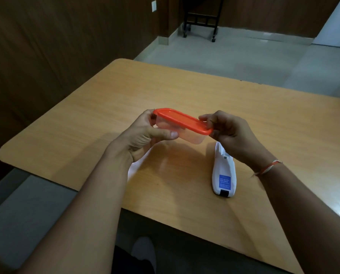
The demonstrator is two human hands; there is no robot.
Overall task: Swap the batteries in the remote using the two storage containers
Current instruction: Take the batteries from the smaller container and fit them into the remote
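Note:
I hold a small clear plastic container (187, 136) with an orange lid (182, 120) above the wooden table (86, 119). My left hand (143, 135) grips its left end, thumb along the front wall. My right hand (228, 133) pinches the right end of the lid. A white remote (223, 175) lies face down on the table below my right hand, with a blue label on its back and its battery bay open at the far end. A white piece (137, 165) lies partly hidden under my left wrist. I cannot see what is inside the container.
The table's near edge runs diagonally under my forearms, and its left edge is rounded. Beyond the table are grey floor tiles, a dark wood-panelled wall on the left, and a black wheeled stand (201, 20) at the back.

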